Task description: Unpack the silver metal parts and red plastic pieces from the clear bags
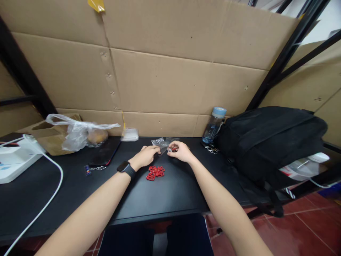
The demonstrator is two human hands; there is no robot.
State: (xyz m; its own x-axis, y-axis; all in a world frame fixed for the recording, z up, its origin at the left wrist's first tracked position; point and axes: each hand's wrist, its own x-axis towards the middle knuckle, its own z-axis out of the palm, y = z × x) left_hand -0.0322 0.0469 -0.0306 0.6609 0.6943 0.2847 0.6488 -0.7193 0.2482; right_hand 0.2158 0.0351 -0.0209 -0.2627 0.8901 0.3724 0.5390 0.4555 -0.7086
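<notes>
My left hand [147, 155], with a black watch on its wrist, and my right hand [181, 151] meet over a black table [165, 192]. Between them they pinch a small clear plastic bag [164, 148]. The right fingers also pinch a small red piece at the bag's mouth. A heap of several small red clips [155, 172] lies on the table just below the left hand. More clear bags [160, 141] lie just behind the hands.
A black backpack [269, 142] fills the table's right end, with a blue-capped water bottle [214, 125] and keys [211, 149] beside it. At left are a phone [104, 153], a plastic bag on a cardboard tray [77, 133], a white power strip [16, 158] and cable. Cardboard walls stand behind.
</notes>
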